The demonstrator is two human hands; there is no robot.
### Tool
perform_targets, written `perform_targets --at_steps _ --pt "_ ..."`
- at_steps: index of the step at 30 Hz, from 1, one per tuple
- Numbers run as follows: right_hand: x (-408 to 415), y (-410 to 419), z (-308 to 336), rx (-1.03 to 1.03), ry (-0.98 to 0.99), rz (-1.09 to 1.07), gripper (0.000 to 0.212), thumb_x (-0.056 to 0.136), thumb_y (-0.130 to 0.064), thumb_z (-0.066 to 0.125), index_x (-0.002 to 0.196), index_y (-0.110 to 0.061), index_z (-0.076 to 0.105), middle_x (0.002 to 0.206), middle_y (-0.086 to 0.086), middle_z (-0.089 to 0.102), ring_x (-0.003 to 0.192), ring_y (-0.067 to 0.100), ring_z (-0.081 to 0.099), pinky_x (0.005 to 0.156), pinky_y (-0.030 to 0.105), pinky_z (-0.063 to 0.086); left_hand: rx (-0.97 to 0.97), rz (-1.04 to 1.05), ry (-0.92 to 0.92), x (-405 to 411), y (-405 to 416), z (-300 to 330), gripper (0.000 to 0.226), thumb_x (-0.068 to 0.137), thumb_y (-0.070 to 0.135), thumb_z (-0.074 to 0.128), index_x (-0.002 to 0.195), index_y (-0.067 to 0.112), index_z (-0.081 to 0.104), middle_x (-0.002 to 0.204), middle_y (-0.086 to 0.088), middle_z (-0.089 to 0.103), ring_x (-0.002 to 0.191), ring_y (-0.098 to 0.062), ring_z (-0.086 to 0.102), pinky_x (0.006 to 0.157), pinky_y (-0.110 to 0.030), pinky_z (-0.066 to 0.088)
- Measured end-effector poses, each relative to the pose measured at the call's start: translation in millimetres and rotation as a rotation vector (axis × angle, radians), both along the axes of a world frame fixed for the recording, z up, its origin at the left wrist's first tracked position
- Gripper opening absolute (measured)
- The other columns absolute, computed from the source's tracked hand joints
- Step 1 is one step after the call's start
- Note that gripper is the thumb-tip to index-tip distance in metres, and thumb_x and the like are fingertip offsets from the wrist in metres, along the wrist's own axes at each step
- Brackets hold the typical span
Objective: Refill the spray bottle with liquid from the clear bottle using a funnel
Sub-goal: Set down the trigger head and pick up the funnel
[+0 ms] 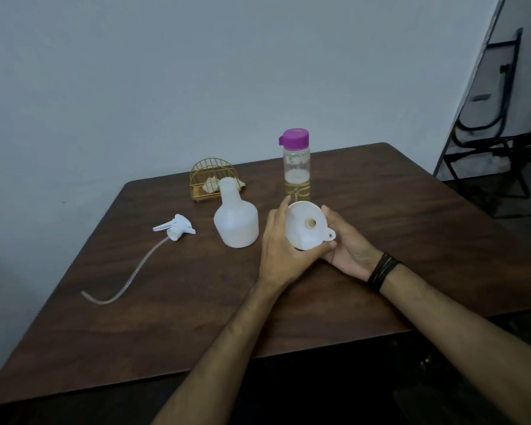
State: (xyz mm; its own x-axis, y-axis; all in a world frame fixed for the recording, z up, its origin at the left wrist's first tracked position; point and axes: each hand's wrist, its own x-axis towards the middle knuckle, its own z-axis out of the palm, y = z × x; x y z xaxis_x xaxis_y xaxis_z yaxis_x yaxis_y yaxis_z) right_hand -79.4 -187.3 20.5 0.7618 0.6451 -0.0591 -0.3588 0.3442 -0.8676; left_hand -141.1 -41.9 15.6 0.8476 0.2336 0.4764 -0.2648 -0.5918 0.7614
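Note:
A white funnel (307,226) is held over the brown table (172,326), its wide mouth tilted toward me. My left hand (281,250) grips its left rim and underside, and my right hand (348,245) cups its right side by the small tab. The white spray bottle (236,220) stands open-necked just left of my hands. Its white trigger head (175,229) with a long clear tube lies on the table further left. Behind the funnel stands the clear bottle (296,167), purple cap on, with yellowish liquid in its lower part.
A gold wire napkin holder (210,179) sits at the table's far edge behind the spray bottle. Folded dark metal chairs (491,118) lean against the wall at the right, beyond the table's corner.

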Motion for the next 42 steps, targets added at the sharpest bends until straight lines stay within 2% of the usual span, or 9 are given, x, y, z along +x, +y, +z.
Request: perform_targets --at_steps 2,6,10,17,21,24,27,32,42 --pt "-3 11 -1 -0.058 -0.079 0.019 0.057 0.092 -0.051 0.058 0.135 -0.014 0.057 0.12 0.013 0.065 0.111 0.023 0.063 0.093 0.037 0.052 -0.04 0.038 -0.03 -7 11 7 0.108 0.062 0.061 0.081 0.15 0.013 0.041 0.136 0.012 0.051 0.122 0.014 0.043 0.101 -0.003 0.032" --pt "-7 31 -7 -0.144 -0.247 -0.048 0.066 0.079 -0.048 0.076 0.128 -0.008 0.058 0.105 0.004 0.067 0.093 0.016 0.062 0.082 0.033 0.052 -0.129 0.093 -0.08 -18 33 28 0.09 0.069 0.052 0.085 0.143 0.018 0.046 0.139 0.01 0.053 0.127 -0.002 0.049 0.106 -0.024 0.046" --pt "-17 52 -3 -0.243 -0.479 -0.045 0.026 0.096 -0.02 0.059 0.119 -0.008 0.064 0.107 0.005 0.07 0.092 0.017 0.063 0.077 0.029 0.05 -0.116 0.135 -0.129 -21 55 59 0.083 0.064 0.062 0.078 0.133 0.02 0.062 0.129 0.009 0.061 0.118 0.0 0.055 0.098 -0.017 0.047" --pt "-4 88 -6 -0.347 -0.656 -0.176 0.022 0.09 -0.017 0.072 0.111 -0.018 0.067 0.106 0.007 0.069 0.092 0.014 0.065 0.079 0.027 0.054 -0.174 0.134 -0.114 -10 123 143 0.086 0.06 0.061 0.086 0.133 0.021 0.065 0.13 0.008 0.066 0.119 -0.004 0.061 0.098 -0.025 0.054" --pt "3 97 -14 -0.409 -0.729 -0.191 0.026 0.087 -0.018 0.074 0.111 -0.022 0.065 0.1 0.004 0.068 0.092 0.025 0.066 0.085 0.039 0.057 -0.16 0.115 -0.044 2 140 159 0.088 0.063 0.055 0.087 0.138 0.017 0.061 0.133 0.002 0.063 0.113 -0.002 0.061 0.072 -0.004 0.049" --pt "5 96 -18 -0.433 -0.74 -0.184 0.03 0.086 -0.021 0.076 0.113 -0.026 0.062 0.099 0.002 0.068 0.089 0.025 0.066 0.085 0.041 0.056 -0.128 0.112 0.011 13 145 153 0.081 0.07 0.044 0.09 0.139 0.014 0.06 0.134 -0.002 0.062 0.111 -0.008 0.062 0.07 -0.006 0.051" --pt "8 96 -20 -0.441 -0.717 -0.215 0.034 0.085 -0.024 0.077 0.114 -0.028 0.06 0.099 0.001 0.068 0.088 0.025 0.066 0.085 0.043 0.057 -0.106 0.11 0.052 19 149 144 0.097 0.054 0.061 0.086 0.138 0.018 0.061 0.134 0.0 0.062 0.115 -0.012 0.063 0.091 -0.025 0.058" --pt "9 97 -21 -0.445 -0.717 -0.226 0.039 0.084 -0.027 0.077 0.117 -0.03 0.057 0.097 0.0 0.068 0.087 0.027 0.066 0.082 0.042 0.057 -0.105 0.116 0.063 23 152 134 0.1 0.051 0.067 0.084 0.136 0.02 0.062 0.134 0.0 0.061 0.121 -0.018 0.061 0.101 -0.04 0.055" --pt "7 96 -22 -0.439 -0.692 -0.26 0.049 0.084 -0.025 0.078 0.124 -0.025 0.051 0.097 0.003 0.069 0.085 0.03 0.064 0.08 0.043 0.056 -0.105 0.132 0.076 30 150 136 0.098 0.053 0.064 0.083 0.137 0.019 0.061 0.135 -0.001 0.06 0.121 -0.019 0.06 0.098 -0.036 0.057"
